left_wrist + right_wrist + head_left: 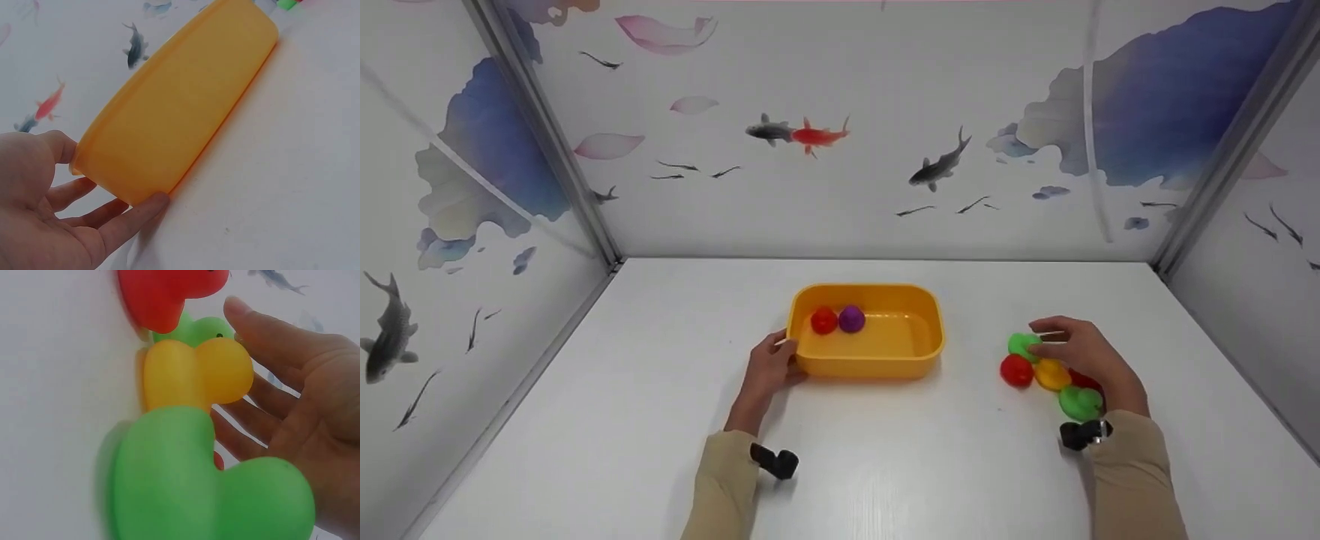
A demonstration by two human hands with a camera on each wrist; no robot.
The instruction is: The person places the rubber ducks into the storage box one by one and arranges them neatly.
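Note:
A yellow plastic bin (866, 367) stands on the table. My left hand (767, 369) holds its left end, thumb at the rim and fingers low against the wall in the left wrist view. Inside lie a red toy (823, 321) and a purple toy (851, 319). To the right, my right hand (1086, 358) hovers over a cluster of toy ducks, its fingers spread around the far green duck (1021, 346); whether they touch it I cannot tell. Beside that one sit a red duck (1016, 370), a yellow duck (174, 374) and a nearer green duck (163, 478).
Another dark red toy (1084, 381) is partly hidden under my right hand. The white table (885, 465) is bounded by a back wall (840, 210) and side walls printed with fish. A black wrist camera (777, 460) sits at my left cuff, another (1081, 434) at my right.

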